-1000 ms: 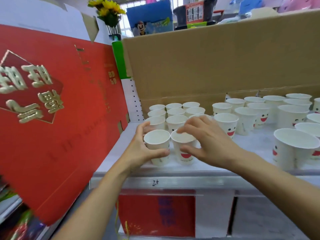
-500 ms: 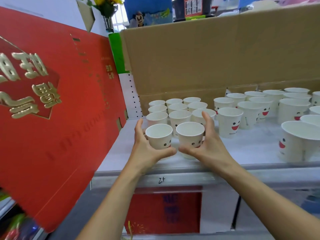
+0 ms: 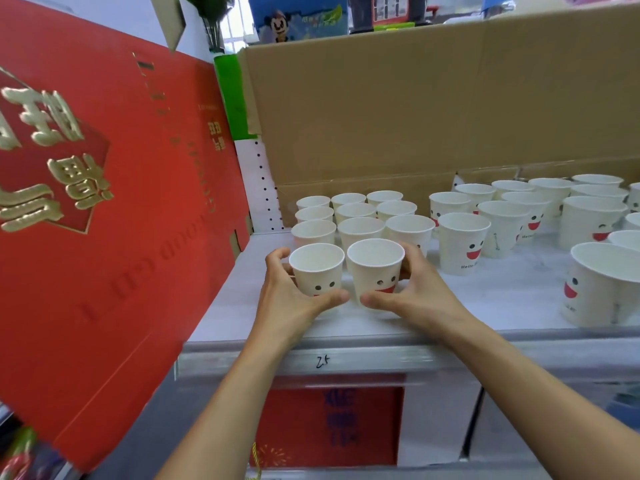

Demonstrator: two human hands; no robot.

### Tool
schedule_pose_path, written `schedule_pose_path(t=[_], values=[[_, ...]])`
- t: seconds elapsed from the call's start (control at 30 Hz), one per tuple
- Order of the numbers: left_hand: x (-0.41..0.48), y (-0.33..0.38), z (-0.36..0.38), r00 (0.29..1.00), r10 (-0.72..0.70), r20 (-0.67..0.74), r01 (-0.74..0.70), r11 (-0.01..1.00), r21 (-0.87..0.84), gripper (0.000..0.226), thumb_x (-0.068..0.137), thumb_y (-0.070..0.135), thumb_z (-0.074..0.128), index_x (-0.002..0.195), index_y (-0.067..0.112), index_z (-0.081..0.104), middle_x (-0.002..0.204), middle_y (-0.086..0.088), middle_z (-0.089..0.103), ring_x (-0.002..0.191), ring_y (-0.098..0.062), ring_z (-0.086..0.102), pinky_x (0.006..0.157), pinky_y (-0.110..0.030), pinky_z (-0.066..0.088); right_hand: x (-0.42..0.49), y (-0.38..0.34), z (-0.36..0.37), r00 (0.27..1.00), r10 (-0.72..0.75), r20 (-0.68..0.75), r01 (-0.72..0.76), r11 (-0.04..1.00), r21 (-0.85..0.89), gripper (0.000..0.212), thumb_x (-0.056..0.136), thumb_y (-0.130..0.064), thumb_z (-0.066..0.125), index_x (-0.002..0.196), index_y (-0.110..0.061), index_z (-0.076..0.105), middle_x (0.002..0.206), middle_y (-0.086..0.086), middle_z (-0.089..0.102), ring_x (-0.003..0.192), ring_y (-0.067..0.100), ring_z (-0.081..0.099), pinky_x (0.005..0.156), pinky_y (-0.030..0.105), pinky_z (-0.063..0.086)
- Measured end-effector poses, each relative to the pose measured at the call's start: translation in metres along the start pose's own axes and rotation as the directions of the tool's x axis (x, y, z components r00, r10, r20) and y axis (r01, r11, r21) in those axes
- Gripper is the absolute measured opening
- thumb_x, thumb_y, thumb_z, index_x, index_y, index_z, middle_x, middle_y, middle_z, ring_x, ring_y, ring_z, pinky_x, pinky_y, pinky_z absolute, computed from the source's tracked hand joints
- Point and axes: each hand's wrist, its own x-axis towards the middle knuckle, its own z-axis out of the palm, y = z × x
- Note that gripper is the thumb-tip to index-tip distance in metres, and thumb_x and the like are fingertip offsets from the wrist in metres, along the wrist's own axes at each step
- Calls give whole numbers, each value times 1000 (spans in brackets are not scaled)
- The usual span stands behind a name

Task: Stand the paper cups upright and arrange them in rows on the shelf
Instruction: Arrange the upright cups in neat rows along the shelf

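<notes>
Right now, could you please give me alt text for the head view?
The left hand grips the left cup and the right hand the right cup, both upright at the front of a white shelf; rows of cups stand behind, before a cardboard box.

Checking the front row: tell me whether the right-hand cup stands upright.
Upright. The cup in the right hand shows its open rim on top, smiley face right way up.

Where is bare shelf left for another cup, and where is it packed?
Bare shelf: the front stretch between the right hand and the large front-right cup; a narrow strip between the left hand and the red box. Crowded: the cup block behind the two held cups, the right rear cluster.
</notes>
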Motion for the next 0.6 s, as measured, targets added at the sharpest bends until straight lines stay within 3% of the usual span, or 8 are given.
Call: schedule_pose_path(t=[0.17,0.37,0.6], values=[[1,0,2,1000,16,-20,-15,999,31,83,62,29,89,123,29,34,103,17,55,96,-5,60,86,-33,52,2,-3,7,1000,0,-27,-2,997,-80,65,67,-20,83,118,-32,46,100,-23,58,91,-8,56,72,14,46],[4,-3,2,1000,13,-24,-13,999,33,68,69,24,83,120,28,38,100,21,56,91,6,56,75,-21,49,7,-2,14,997,16,-76,-30,984,-176,69,60,-38,80,119,-33,43,106,-21,57,102,8,57,90,42,51],[7,-3,4,1000,13,-15,-12,998,54,63,73,26,80,120,28,38,101,22,55,91,8,54,73,-21,47,8,-5,18,995,29,-94,-48,976,-210,70,63,-44,79,119,-30,39,111,-13,59,105,13,57,89,45,50]])
